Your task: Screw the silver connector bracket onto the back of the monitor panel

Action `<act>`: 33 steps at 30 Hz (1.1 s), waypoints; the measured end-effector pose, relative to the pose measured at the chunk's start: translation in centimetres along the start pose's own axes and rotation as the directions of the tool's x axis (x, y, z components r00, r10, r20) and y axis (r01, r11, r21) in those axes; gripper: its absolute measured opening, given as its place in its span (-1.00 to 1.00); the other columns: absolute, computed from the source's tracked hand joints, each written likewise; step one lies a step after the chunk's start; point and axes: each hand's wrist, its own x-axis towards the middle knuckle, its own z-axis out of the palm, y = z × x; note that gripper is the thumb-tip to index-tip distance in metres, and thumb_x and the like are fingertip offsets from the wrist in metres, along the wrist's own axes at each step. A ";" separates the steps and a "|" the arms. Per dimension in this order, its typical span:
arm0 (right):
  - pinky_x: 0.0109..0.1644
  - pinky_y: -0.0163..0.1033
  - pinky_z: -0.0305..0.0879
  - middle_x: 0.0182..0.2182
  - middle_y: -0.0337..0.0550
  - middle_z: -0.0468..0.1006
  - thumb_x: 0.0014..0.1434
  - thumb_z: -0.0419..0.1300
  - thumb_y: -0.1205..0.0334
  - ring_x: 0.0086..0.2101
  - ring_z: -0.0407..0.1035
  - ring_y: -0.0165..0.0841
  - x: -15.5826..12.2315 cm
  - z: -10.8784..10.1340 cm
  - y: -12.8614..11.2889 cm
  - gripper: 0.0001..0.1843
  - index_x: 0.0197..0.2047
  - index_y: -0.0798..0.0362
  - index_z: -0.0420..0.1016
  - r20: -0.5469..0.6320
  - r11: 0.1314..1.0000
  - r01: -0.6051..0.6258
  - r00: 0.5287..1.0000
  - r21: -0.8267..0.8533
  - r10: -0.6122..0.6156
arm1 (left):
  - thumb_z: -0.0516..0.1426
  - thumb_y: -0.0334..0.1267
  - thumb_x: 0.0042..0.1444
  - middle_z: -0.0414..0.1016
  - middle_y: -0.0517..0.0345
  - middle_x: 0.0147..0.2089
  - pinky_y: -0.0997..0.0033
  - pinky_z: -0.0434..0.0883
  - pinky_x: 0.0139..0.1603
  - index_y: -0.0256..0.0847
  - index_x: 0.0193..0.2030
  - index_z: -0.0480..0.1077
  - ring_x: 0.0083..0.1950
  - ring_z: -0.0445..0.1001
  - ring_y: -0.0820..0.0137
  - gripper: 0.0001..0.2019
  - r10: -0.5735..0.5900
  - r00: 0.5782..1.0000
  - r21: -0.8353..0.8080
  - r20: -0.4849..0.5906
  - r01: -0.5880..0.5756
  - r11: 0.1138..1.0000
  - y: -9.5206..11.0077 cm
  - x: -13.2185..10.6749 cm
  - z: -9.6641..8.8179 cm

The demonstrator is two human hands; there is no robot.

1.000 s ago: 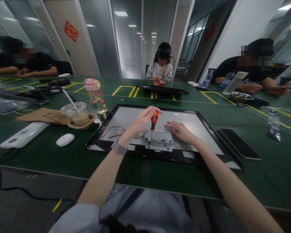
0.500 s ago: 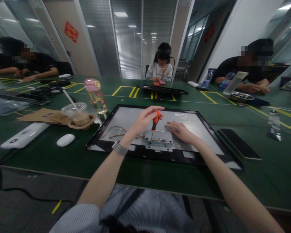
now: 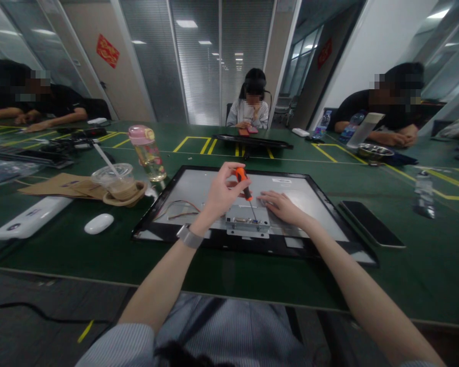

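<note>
My left hand (image 3: 225,192) is closed around the orange and black handle of a screwdriver (image 3: 243,177). The shaft slants down to the right, its tip over the right part of a small metal bracket (image 3: 248,225) with ports along it; whether it touches cannot be made out. This bracket sits near the front edge of a flat display panel (image 3: 199,183), grey-backed with a black frame, lying on the table. My right hand (image 3: 281,204) rests on the panel just right of the bracket, fingers stretched out, holding nothing. Thin wires (image 3: 181,205) lie on the panel at left.
Left of the panel stand a pink-lidded bottle (image 3: 148,153), a plastic cup (image 3: 118,181) in a carrier, a white oval case (image 3: 98,224) and a white power strip (image 3: 32,218). A black phone (image 3: 371,223) lies at right. Several people sit around the green table (image 3: 110,260).
The screwdriver has gone from nearly upright over the bracket's left part to slanting toward its right part. My left fingers have wrapped round the handle. My right hand stays on the panel.
</note>
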 end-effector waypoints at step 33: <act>0.29 0.36 0.22 0.34 -0.05 0.41 0.41 0.01 0.25 0.32 0.24 0.01 0.3 0.5 0.1 -0.52 0.33 -0.16 0.43 -0.039 0.999 -0.003 0.999 -0.045 0.002 | 0.22 -0.32 0.23 0.49 0.01 -0.03 0.31 0.52 0.03 -0.18 0.00 0.47 0.01 0.50 0.33 -0.80 0.316 0.928 0.164 0.197 -0.349 0.923 -0.4 -1.7 2.9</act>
